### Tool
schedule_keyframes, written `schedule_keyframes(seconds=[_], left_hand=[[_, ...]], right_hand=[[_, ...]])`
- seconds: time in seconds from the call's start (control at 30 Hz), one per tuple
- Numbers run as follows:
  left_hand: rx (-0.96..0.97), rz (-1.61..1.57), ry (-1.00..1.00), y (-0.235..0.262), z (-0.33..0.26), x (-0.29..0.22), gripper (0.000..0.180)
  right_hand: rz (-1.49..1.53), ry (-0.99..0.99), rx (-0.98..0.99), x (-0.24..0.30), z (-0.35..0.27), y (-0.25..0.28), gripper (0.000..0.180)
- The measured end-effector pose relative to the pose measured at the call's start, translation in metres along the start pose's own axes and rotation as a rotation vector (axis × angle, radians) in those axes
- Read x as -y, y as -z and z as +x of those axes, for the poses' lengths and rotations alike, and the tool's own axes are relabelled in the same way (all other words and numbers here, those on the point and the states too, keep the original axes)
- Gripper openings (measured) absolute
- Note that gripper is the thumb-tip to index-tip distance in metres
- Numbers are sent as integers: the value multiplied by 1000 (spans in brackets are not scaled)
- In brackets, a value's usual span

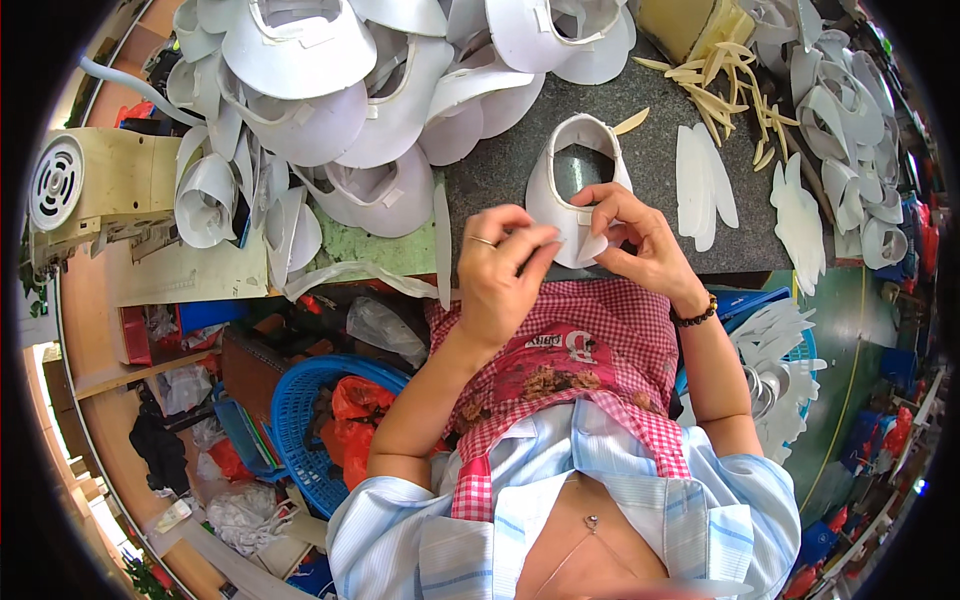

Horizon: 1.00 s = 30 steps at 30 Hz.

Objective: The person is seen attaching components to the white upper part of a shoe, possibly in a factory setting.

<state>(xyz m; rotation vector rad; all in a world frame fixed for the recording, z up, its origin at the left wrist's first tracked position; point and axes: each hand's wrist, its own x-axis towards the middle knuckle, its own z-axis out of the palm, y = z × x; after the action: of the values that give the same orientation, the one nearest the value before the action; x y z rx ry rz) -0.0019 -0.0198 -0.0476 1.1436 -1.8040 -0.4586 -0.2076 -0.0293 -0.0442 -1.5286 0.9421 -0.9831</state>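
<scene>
In front of me on the dark worktop (490,215) stands a white ring-shaped piece with a flared lower edge (548,190), like a shoe upper or visor. My right hand (640,240) grips its near right side, fingers curled over the rim, with a small white flap (592,248) by the thumb and fingertips. Close to the piece's left side, my left hand (505,265) is closed in a pinch, thumb against fingers. Whatever is between those fingertips is too small to make out. A pale crescent strip (632,121) lies beside the piece's far right edge.
Similar white pieces (300,60) are heaped at the far left, and more (860,120) at the far right. Pale crescent strips (720,85) and flat white cutouts (703,185) lie to the right. A beige machine (110,180) stands left. Below it is a blue basket (300,450).
</scene>
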Motion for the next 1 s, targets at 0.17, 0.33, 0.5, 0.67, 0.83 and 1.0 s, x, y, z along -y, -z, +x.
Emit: schedule_keyframes(seconds=[0.17, 0.33, 0.5, 0.67, 0.83, 1.0], left_hand=[[117, 50, -195, -4, 10, 12, 20], [236, 100, -280, -7, 14, 20, 10], [140, 242, -224, 1, 11, 29, 9], [66, 253, -122, 13, 6, 25, 9], [74, 109, -245, 0, 0, 19, 14], [174, 210, -336, -1, 11, 19, 15]], right_hand=[[-14, -30, -5, -1, 1, 0, 16], [-19, -32, -11, 1, 2, 0, 17], [-32, -12, -24, -1, 1, 0, 17], [-22, -47, -30, 1, 2, 0, 16], [1, -24, -34, 0, 3, -3, 15], [13, -38, -32, 0, 2, -2, 16]])
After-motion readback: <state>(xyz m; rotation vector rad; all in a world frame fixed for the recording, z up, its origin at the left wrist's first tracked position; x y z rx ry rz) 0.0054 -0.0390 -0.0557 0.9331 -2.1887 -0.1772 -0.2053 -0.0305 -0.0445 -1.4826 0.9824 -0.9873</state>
